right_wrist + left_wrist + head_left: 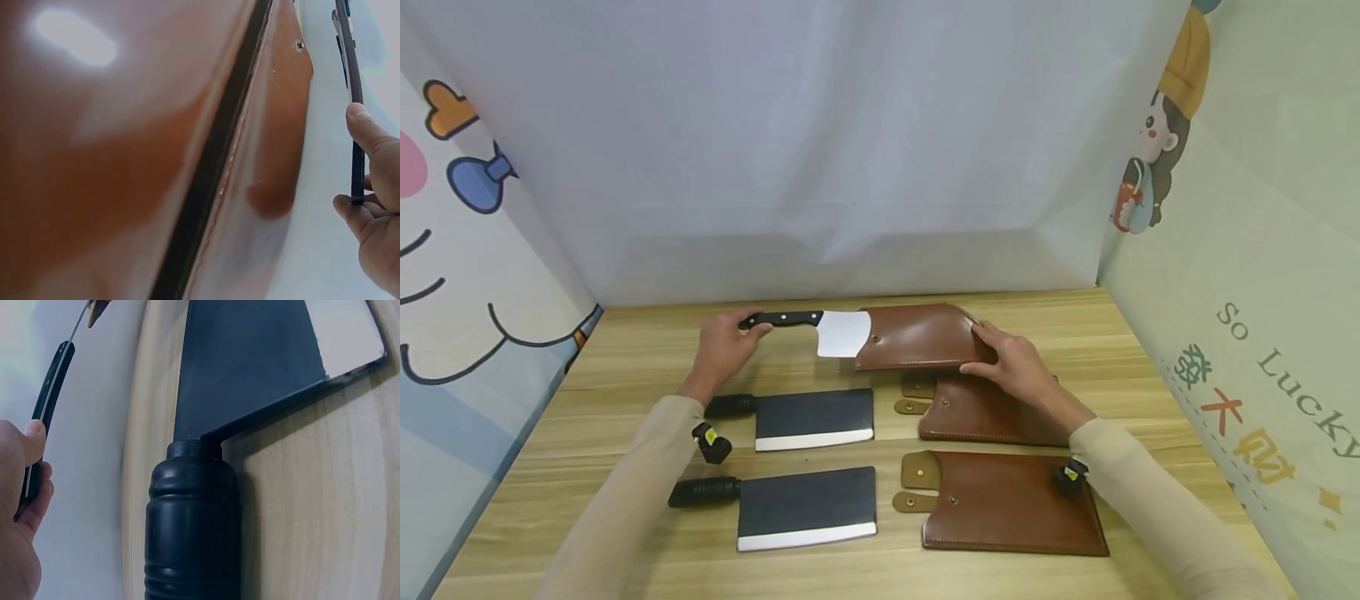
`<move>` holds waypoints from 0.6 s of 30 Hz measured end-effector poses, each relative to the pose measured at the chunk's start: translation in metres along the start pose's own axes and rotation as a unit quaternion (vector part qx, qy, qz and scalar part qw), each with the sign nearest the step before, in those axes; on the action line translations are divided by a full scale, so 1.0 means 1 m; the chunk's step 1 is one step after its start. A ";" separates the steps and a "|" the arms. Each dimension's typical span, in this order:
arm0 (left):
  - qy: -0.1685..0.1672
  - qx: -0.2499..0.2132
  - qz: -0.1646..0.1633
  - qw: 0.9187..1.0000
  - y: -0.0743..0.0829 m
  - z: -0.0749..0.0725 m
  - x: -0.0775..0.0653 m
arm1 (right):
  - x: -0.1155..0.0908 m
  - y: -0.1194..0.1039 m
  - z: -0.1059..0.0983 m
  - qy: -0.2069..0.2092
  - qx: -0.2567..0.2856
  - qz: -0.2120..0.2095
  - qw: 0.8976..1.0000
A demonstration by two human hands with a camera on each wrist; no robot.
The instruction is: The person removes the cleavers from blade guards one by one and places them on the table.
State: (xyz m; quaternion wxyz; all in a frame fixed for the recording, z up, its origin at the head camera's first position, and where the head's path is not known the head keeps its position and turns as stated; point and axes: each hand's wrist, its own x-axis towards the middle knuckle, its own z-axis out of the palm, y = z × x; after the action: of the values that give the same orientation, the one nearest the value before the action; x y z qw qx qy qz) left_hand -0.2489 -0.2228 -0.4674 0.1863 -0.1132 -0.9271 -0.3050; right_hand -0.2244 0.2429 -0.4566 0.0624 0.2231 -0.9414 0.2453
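My left hand (724, 342) grips the black riveted handle of a cleaver (842, 333) at the back of the table, and its bright blade points right. The blade's far end is hidden inside the mouth of a brown leather sheath (917, 333). At the sheath's closed right end, my right hand (1017, 360) pinches the edge between thumb and fingers. The left wrist view shows the thumb and fingers of my left hand (19, 506) around the handle. In the right wrist view the thumb of my right hand (381, 200) lies against the thin dark sheath edge.
Two dark-bladed cleavers, the upper (812, 418) and the lower (805, 508), lie on the wooden table (625, 367) at left. Right of them lie two more brown sheaths, the upper (977, 417) and the lower (1007, 504), with tan snap straps. A pale curtain (850, 167) hangs behind.
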 end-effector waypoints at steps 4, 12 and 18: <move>-0.001 -0.002 -0.006 1.000 0.000 -0.004 -0.001 | 0.000 0.001 -0.002 0.002 -0.001 -0.003 1.000; 0.002 -0.007 -0.003 1.000 -0.001 -0.008 -0.003 | -0.002 -0.001 -0.005 0.010 -0.005 -0.008 1.000; 0.005 -0.005 -0.004 1.000 -0.002 -0.011 -0.003 | -0.005 0.000 -0.006 0.018 -0.010 -0.009 1.000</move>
State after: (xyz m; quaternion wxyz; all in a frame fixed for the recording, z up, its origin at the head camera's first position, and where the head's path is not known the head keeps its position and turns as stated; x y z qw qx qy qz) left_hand -0.2433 -0.2313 -0.4611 0.1892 -0.1085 -0.9249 -0.3114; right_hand -0.2200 0.2481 -0.4525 0.0839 0.2268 -0.9403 0.2394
